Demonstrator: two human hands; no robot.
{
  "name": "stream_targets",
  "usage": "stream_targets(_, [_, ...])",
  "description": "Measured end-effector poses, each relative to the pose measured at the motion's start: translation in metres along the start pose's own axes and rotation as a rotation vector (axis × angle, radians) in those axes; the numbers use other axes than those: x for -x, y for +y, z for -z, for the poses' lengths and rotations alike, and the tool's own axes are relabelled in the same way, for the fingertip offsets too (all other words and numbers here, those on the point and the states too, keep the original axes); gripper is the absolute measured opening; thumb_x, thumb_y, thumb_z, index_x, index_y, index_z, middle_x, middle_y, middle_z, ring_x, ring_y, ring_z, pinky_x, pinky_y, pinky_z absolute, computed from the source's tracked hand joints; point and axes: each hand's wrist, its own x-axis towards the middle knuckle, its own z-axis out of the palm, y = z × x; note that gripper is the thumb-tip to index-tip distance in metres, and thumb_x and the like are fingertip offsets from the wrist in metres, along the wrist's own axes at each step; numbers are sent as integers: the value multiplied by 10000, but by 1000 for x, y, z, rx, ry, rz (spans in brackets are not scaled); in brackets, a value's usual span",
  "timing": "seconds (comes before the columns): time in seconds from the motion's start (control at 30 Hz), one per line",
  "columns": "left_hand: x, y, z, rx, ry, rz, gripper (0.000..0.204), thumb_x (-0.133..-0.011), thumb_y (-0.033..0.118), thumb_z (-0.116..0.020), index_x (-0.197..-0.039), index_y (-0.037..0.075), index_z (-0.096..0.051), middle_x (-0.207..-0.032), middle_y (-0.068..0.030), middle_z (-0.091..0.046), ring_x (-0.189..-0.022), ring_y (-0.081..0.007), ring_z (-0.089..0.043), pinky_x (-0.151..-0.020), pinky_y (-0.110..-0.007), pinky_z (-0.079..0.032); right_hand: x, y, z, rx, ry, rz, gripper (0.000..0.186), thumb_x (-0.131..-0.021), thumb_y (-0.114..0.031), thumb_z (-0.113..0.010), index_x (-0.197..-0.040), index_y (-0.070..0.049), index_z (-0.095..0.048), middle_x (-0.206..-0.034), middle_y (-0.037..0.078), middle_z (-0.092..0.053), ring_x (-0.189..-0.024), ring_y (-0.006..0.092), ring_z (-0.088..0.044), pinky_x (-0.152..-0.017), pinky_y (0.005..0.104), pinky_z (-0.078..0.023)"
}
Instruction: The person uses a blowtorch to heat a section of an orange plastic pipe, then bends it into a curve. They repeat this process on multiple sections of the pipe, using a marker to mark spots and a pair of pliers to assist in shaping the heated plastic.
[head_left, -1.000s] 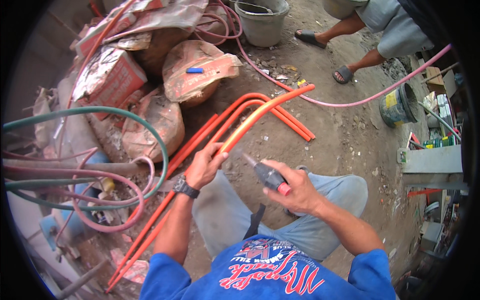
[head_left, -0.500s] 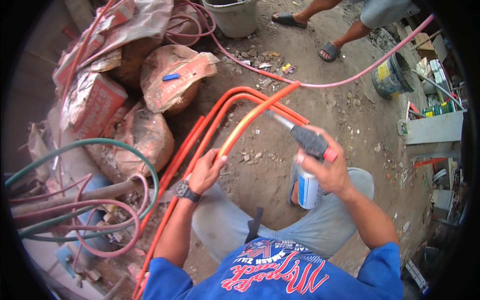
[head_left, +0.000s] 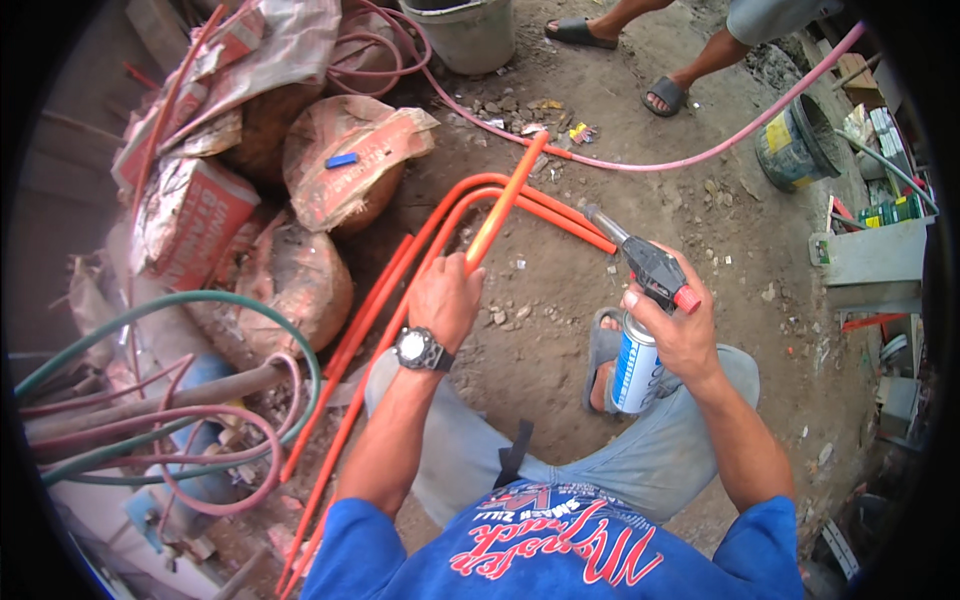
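Observation:
My left hand (head_left: 446, 297), with a black wristwatch on the wrist, grips an orange plastic pipe (head_left: 503, 203) and holds its free end up off the ground. More bent orange pipes (head_left: 440, 225) lie on the dirt beside it. My right hand (head_left: 680, 330) holds a gas blowtorch (head_left: 640, 265) by its black head, the metal nozzle pointing up and left toward the pipes. The blue and white gas can (head_left: 632, 365) hangs below the hand. No flame is visible.
Torn cement sacks (head_left: 340, 165) pile up at the left. Green and pink hoses (head_left: 165, 400) coil at the lower left. A pink hose (head_left: 640, 165) crosses the dirt. A grey bucket (head_left: 470, 35), a paint pail (head_left: 795, 145) and another person's sandalled feet (head_left: 665, 95) are at the top.
My right hand has swung the blowtorch upright, so the can now shows below it. My left hand has lifted the orange pipe, and its end now points up and away.

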Motion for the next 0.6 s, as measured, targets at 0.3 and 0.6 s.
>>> stream_targets(0.3, [12,-7,-4,192,50,-14,274,-956,248,-749,-1063,5,-680,-925,-217,-705,-854,-407,-701,-756,-498,-531,-33,15,9,-48,-229,-139,416,-877,-141,-773,-1245,-9,-630,-929,-5,-643,-856,82,-603,-784,262,-496])
stream_targets(0.6, [45,-4,-5,137,20,27,257,-984,240,-690,-1124,29,-643,-1017,-200,-675,-898,-421,-687,-759,-514,-548,-82,-5,-12,-35,-514,-232,310,-857,-167,-780,-1112,-36,-659,-878,13,-642,-799,93,-626,-731,288,-518])
